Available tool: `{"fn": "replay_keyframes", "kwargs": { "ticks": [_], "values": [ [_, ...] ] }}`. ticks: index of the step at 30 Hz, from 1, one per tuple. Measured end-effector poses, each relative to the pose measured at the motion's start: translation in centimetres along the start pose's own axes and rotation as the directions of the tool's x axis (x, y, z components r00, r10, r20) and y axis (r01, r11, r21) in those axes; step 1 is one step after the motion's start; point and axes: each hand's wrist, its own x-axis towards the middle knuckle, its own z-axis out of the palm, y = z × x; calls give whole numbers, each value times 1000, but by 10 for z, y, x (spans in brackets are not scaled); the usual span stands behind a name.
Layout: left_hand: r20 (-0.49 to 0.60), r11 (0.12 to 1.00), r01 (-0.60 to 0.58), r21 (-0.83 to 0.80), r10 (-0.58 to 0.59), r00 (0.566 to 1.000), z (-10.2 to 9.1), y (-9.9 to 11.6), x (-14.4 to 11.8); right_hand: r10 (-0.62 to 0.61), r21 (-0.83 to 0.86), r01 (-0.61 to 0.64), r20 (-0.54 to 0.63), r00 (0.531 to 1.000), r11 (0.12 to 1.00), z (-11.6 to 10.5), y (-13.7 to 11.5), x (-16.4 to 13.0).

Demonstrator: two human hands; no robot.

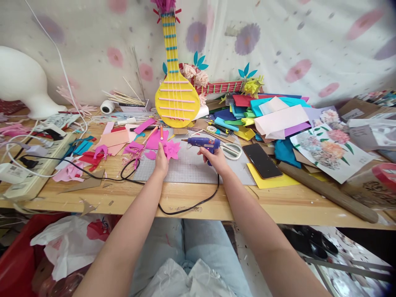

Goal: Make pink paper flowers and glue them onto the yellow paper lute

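Pale bag [182, 280] on the lap; up on the bench [198, 198], left hand [161, 159] pins the pink flower [171, 149], right hand [216, 159] grips the glue gun [202, 143], nozzle aimed, no glue visible yet.

You're at a home craft corner. Coloured paper sheets [272, 113] crowd the wooden surface [198, 198]. A handmade paper guitar [175, 95] leans behind.

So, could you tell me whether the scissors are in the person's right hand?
No, the right hand grips the blue glue gun, while the scissors lie on the mat just beside it.
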Motion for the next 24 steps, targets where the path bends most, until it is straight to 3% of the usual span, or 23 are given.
{"fn": "replay_keyframes", "kwargs": {
  "ticks": [3,6,9,12,16,20,24],
  "values": [
    [-34,996,88,-12,-88,995,7,9,-4,3,140,14,-120,993,990,-10,2,5],
    [-43,984,159,-84,-163,986,11,17,-5,46,177,-3,-238,970,984,-17,11,12],
    [-19,958,219,-186,-227,974,11,22,-1,85,70,-65,-336,938,995,-19,19,16],
    [13,913,281,-295,-290,957,10,29,4,46,-161,-123,-413,910,979,-16,26,17],
    [71,852,356,-384,-357,931,5,36,9,22,-294,-152,-402,916,944,-12,33,18],
    [79,854,364,-371,-361,929,2,36,14,84,-203,-173,-383,920,964,-10,34,17],
    [39,901,352,-254,-354,934,5,27,13,124,-54,-145,-286,950,988,-3,13,9]
  ]
}}
